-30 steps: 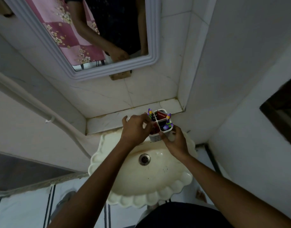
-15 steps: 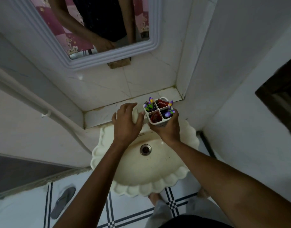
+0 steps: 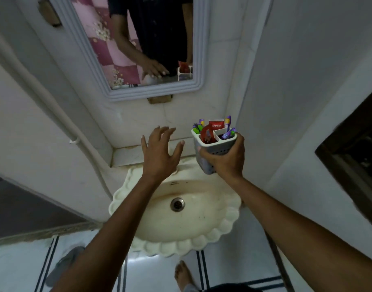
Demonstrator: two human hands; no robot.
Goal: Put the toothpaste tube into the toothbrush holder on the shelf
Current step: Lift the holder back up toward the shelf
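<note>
The right hand (image 3: 227, 160) wraps the white perforated plastic toothbrush holder (image 3: 214, 150), lifted clear above the right end of the tiled shelf (image 3: 128, 154). The left hand (image 3: 159, 153) hovers empty, fingers spread. The red toothpaste tube (image 3: 217, 124) stands upright in the holder's far compartment, its lower end hidden.

The toothbrush holder (image 3: 214, 153) looks like matt perforated grey plastic, above a glossy, stained ceramic sink (image 3: 202, 232) with a metal drain (image 3: 177, 204), beside smooth tiled shelf (image 3: 128, 154).
</note>
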